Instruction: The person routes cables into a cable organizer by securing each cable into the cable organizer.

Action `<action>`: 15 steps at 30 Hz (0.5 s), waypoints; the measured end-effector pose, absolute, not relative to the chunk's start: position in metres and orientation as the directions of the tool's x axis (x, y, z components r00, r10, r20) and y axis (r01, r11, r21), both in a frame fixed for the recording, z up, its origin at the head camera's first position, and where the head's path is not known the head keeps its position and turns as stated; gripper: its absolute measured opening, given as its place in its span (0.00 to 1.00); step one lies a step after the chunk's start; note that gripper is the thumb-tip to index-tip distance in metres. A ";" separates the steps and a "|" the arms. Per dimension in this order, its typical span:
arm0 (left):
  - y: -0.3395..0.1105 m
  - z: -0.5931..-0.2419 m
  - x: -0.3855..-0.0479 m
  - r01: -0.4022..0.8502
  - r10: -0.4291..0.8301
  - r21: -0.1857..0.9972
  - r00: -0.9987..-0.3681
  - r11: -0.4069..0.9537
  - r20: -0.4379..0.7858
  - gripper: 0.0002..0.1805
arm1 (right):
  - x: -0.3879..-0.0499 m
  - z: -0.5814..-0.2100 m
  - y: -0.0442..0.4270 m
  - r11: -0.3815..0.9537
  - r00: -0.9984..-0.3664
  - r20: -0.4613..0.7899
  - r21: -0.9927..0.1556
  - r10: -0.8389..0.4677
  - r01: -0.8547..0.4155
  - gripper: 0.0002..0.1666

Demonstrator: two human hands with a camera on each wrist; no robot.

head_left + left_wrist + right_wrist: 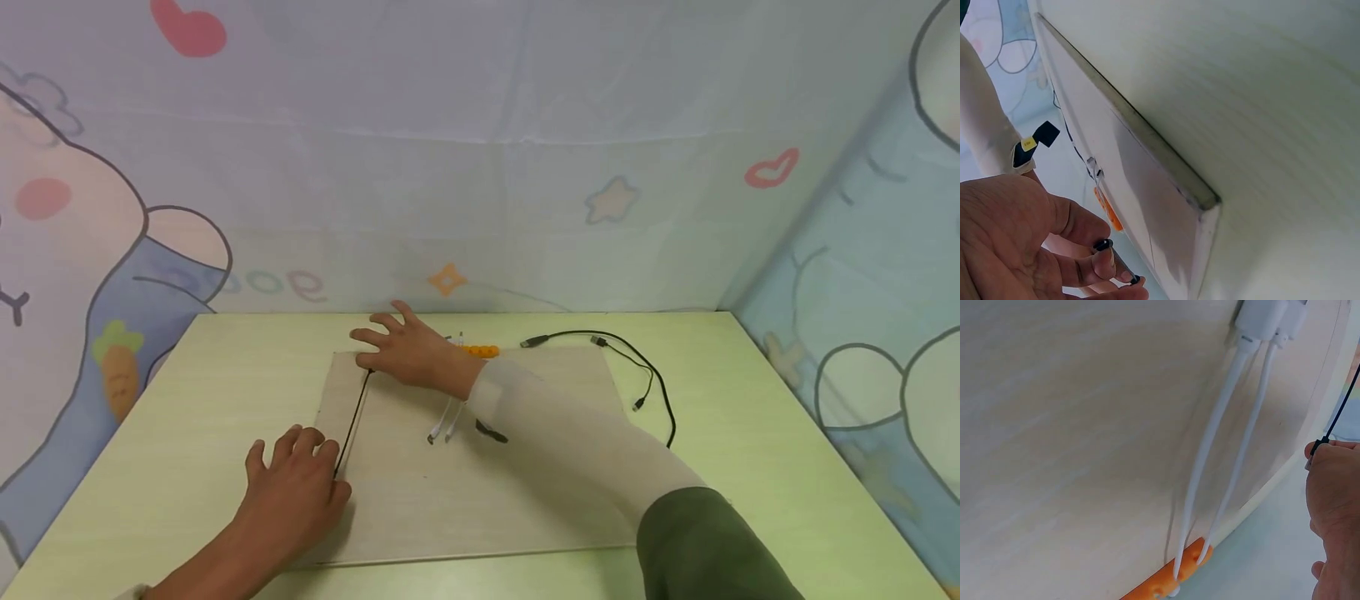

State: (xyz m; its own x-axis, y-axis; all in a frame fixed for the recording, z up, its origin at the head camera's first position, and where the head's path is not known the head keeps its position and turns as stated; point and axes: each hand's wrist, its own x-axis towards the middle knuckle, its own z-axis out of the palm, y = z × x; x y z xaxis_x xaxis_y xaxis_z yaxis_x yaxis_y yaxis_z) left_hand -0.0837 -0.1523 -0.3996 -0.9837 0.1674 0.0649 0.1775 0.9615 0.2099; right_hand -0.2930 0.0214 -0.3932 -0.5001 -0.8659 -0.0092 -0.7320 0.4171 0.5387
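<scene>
A short black cable (352,423) is stretched straight between the two hands above the left part of a pale board (420,517). My left hand (292,492) pinches its near end between thumb and fingers; the left wrist view shows a small black connector (1104,244) there. Farther back, my right hand (408,350) pinches the other end, where a black plug (1317,449) shows in the right wrist view. Behind the right wrist sits an orange cable holder (482,351), partly hidden, with two white cables (1207,450) running from it across the board.
Right of the board, a thick black cable (662,379) curves round a thinner black cable (637,360). A dark piece (491,432) shows below the right sleeve. The table's (217,367) back edge meets a printed cloth (480,208).
</scene>
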 end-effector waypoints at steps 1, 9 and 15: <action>-0.151 -0.400 -0.084 0.180 0.169 0.210 -0.983 0.961 0.068 0.14 | -0.293 -0.393 0.022 0.418 -0.503 -0.012 0.539 -0.864 -0.731 0.17; -0.144 -0.400 -0.088 0.186 0.177 0.211 -0.982 0.960 0.062 0.15 | -0.295 -0.393 0.033 0.415 -0.497 0.007 0.561 -0.868 -0.716 0.15; -0.136 -0.399 -0.089 0.199 0.190 0.211 -0.980 0.957 0.066 0.12 | -0.297 -0.394 0.041 0.423 -0.495 0.017 0.545 -0.869 -0.724 0.15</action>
